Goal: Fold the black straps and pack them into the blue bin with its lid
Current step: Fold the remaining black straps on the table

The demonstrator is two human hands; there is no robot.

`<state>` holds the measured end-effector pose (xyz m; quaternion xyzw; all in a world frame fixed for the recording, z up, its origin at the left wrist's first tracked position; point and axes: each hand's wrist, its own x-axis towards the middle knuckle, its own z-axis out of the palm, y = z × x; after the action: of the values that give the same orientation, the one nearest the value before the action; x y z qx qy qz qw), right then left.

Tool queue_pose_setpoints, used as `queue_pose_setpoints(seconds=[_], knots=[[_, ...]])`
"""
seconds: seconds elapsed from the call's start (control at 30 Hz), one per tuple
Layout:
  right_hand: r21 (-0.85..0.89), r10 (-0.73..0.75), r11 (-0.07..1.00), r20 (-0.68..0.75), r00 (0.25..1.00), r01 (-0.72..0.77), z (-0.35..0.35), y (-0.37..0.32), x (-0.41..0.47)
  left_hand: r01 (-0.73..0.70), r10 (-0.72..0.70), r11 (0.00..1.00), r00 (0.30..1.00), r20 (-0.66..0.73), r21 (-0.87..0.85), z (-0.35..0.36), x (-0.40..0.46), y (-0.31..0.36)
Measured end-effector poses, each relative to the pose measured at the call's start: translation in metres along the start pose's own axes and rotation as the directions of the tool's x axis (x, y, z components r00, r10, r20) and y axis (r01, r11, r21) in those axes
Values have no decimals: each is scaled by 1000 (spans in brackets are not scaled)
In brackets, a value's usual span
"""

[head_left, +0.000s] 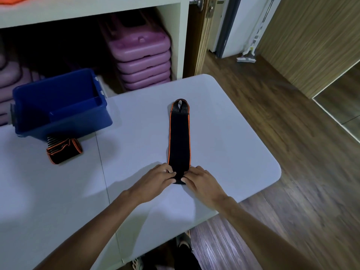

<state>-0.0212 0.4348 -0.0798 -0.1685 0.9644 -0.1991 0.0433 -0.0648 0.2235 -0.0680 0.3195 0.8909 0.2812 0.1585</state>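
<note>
While the strap (178, 139) lies flat, left hand (155, 179) and right hand (202, 181) pinch its near end

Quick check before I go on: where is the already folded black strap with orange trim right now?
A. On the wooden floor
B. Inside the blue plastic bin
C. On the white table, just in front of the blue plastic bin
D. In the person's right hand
C: the folded black strap with orange trim lies on the white table against the near side of the blue plastic bin, which looks empty.

two black straps (178, 137), one blue bin (60, 106), five stacked purple cases (144, 63), two hands (155, 177)
</note>
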Motion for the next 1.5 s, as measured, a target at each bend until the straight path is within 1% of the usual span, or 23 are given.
queue_pose_setpoints(seconds=[0.03,0.1,0.17,0.23,0.3,0.37,0.43,0.47,0.53,0.6,0.63,0.7,0.8,0.9,1.0,1.1,1.2,1.3,1.43,1.5], knots=[[29,10,1000,33,999,-11,-3,0,3,32,-32,998,999,0,-60,0,1,1],[107,48,993,60,997,-54,-8,1,8,74,-82,985,996,-42,-155,1,4,1],[238,129,961,73,989,-143,-10,0,12,134,-157,965,984,-89,-224,2,7,1],[326,191,924,60,980,-200,-10,-3,16,195,-229,949,966,-117,-247,3,11,5],[357,217,910,30,976,-213,-8,-5,19,218,-261,942,954,-148,-254,5,15,7],[350,215,914,5,977,-204,-6,-6,19,220,-271,939,946,-177,-266,6,16,10],[306,200,935,-30,979,-181,-4,-6,16,200,-253,948,946,-205,-248,9,15,10],[260,178,953,-55,983,-158,-3,-5,13,193,-240,956,946,-216,-219,11,14,11],[115,109,989,-90,990,-98,1,-1,5,208,-242,965,942,-232,-160,15,13,12],[-30,51,998,-77,996,-53,5,2,-2,212,-234,971,940,-246,-113,18,12,13],[-74,39,996,-64,997,-44,7,2,-5,195,-210,977,944,-253,-82,20,9,13],[-77,45,996,-75,996,-51,9,1,-5,145,-146,989,963,-227,-21,22,0,9],[-31,28,999,-97,995,-31,8,-2,-1,57,-44,994,990,-135,97,21,-16,-1],[-58,-21,998,-68,997,17,7,-3,-5,40,-19,990,989,-145,139,21,-16,-2],[-37,-10,999,-39,999,9,2,-1,-6,58,-50,997,989,-142,54,16,-8,-4],[-25,26,999,-4,1000,-26,-3,-1,3,100,-101,995,993,-54,-17,7,2,-10],[-22,50,999,46,998,-49,-9,2,15,183,-182,981,983,15,-71,-4,16,-8],[39,86,995,95,992,-90,-14,7,24,285,-277,947,958,67,-152,-11,27,-6],[170,164,971,45,985,-169,-13,6,30,347,-350,902,936,35,-258,-10,38,-6],[171,190,967,9,982,-189,-11,6,35,361,-373,895,928,6,-263,-7,41,-3]])
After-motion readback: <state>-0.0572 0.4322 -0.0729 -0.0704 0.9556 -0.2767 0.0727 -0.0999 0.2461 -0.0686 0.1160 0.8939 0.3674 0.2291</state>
